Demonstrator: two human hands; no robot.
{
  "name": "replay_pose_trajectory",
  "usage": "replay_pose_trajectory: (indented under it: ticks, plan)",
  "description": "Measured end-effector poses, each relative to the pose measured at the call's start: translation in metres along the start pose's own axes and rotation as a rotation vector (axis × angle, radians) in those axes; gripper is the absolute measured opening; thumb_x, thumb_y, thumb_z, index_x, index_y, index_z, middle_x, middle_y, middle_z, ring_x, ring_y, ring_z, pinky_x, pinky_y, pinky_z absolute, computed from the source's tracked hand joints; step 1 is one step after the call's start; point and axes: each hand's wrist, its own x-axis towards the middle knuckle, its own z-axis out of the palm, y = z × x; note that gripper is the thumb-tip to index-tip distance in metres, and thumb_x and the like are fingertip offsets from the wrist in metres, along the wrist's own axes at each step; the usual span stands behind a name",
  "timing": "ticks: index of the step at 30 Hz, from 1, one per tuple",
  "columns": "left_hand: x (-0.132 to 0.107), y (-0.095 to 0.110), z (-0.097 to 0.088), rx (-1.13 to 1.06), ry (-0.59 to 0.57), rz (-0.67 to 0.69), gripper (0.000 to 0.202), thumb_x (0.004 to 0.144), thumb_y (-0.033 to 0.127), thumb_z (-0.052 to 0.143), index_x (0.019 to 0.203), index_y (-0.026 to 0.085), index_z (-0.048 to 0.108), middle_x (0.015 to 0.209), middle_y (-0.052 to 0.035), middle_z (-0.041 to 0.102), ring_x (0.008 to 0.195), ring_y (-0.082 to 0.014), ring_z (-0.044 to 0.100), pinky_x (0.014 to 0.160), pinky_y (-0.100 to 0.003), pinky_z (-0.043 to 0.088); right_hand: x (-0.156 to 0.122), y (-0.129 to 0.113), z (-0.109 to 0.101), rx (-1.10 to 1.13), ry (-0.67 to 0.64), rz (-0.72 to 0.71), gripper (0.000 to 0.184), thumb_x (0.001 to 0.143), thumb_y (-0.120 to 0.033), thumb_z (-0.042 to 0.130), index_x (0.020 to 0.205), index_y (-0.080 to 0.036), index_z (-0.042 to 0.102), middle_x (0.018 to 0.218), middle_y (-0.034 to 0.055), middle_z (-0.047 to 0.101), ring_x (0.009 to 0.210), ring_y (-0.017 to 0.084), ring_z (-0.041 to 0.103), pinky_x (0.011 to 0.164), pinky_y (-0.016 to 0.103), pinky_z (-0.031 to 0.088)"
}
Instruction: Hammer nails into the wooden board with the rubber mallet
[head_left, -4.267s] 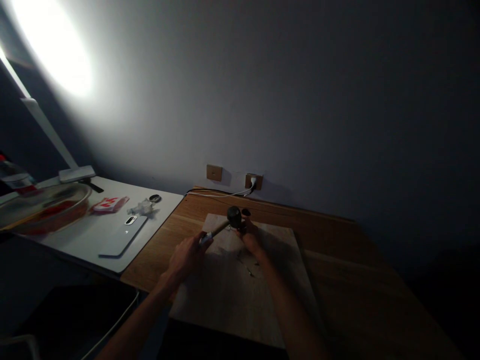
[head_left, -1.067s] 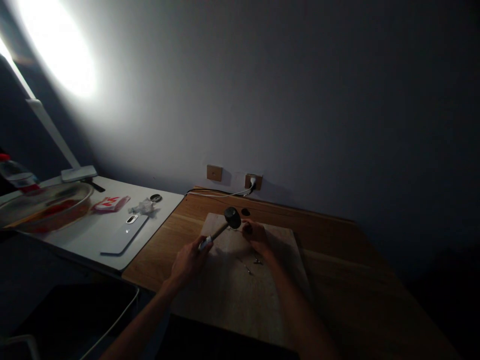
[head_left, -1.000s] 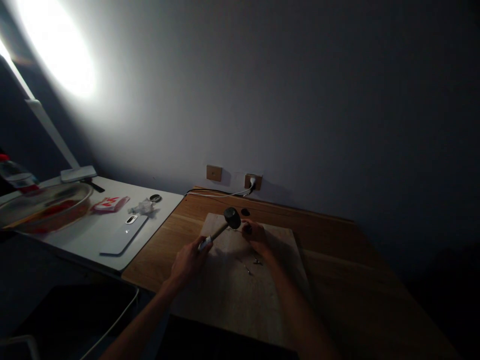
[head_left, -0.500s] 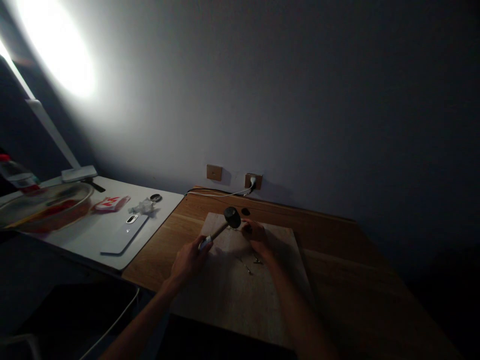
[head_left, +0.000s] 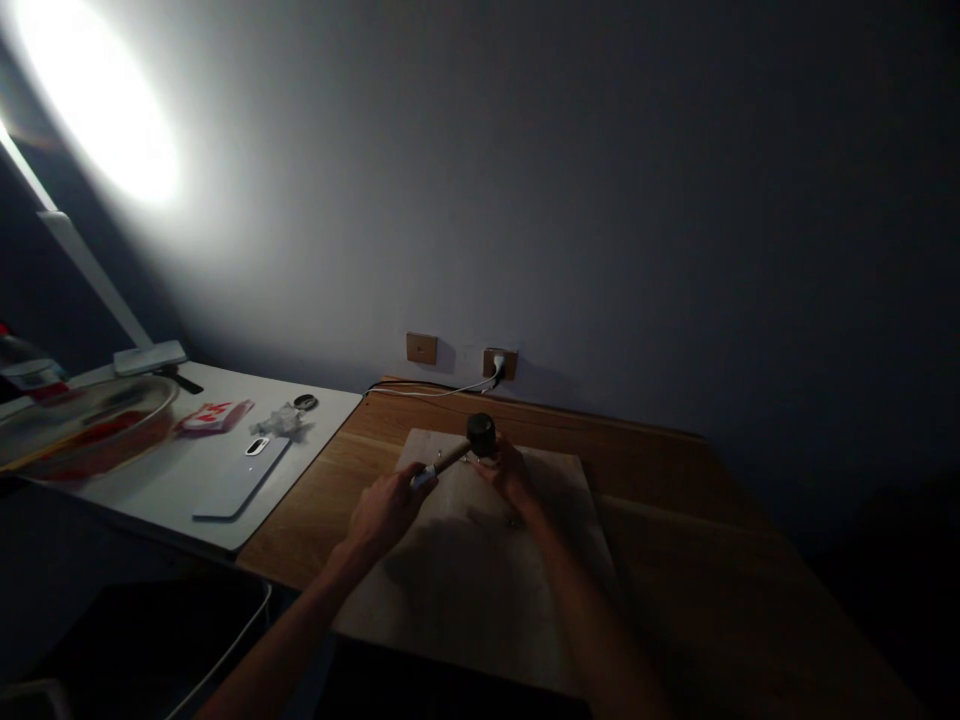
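My left hand (head_left: 386,508) is closed round the handle of a mallet (head_left: 452,457) with a dark, thick head and a light shaft. The mallet head hangs over the far part of a pale wooden board (head_left: 465,580). Right behind the head is my right hand (head_left: 508,474), its fingers bent and pressed together low over the board. The mallet partly covers these fingertips, so what they hold is hidden. A small shiny metal piece (head_left: 440,454), perhaps a nail, stands at the board's far left, with others near my right fingers.
The board lies on a brown wooden desk (head_left: 675,520). To the left, a white table (head_left: 330,400) carries a phone (head_left: 244,480), a crumpled plastic bag (head_left: 282,424), a red-and-white packet (head_left: 214,417), a clear basin (head_left: 161,400) and a lamp base (head_left: 150,357). Cables run to a wall socket (head_left: 510,362).
The mallet has moved right and its head now overlaps my right hand's fingers. My left hand has shifted slightly right with it. The view has turned a little.
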Motion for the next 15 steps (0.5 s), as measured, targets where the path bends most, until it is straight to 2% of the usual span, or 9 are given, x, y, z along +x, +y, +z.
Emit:
replay_pose_trajectory:
  ticks: [3,6,10,15]
  plan:
    - [0.002,0.004,0.002,0.019,0.011,0.014,0.042,0.100,0.055,0.041,0.124,0.029,0.064,0.100,-0.0078,0.076,0.093,-0.0267,0.072,0.071,-0.028,0.045,0.000,-0.005,-0.003,0.074,0.037,0.028,0.079,0.066,-0.025,0.078,0.139,-0.019,0.050,0.120,0.0118,0.067,0.089,0.022,0.064,0.069,0.031,0.055]
    - [0.002,0.001,0.009,0.046,0.002,0.009,0.041,0.099,0.054,0.041,0.121,0.028,0.065,0.103,-0.0094,0.076,0.093,-0.0274,0.073,0.070,-0.029,0.045,0.000,-0.010,-0.006,0.156,0.012,0.068,0.093,0.064,-0.025,0.080,0.148,-0.019,0.039,0.125,0.0136,0.063,0.090,0.022,0.065,0.071,0.031,0.056]
    - [0.002,-0.001,0.014,0.056,-0.017,-0.005,0.041,0.099,0.054,0.041,0.121,0.028,0.065,0.101,-0.0103,0.076,0.091,-0.0281,0.073,0.070,-0.030,0.045,-0.002,-0.013,-0.008,0.183,-0.044,0.007,0.092,0.066,-0.022,0.077,0.149,-0.022,0.037,0.131,0.0122,0.060,0.098,0.021,0.065,0.085,0.034,0.055]
    - [0.003,0.002,0.011,0.067,-0.002,-0.015,0.042,0.100,0.054,0.040,0.123,0.028,0.064,0.099,-0.0102,0.076,0.091,-0.0276,0.073,0.069,-0.029,0.044,-0.003,-0.011,-0.009,0.128,-0.056,-0.021,0.086,0.069,-0.023,0.076,0.147,-0.023,0.041,0.131,0.0112,0.061,0.109,0.024,0.063,0.088,0.034,0.054]
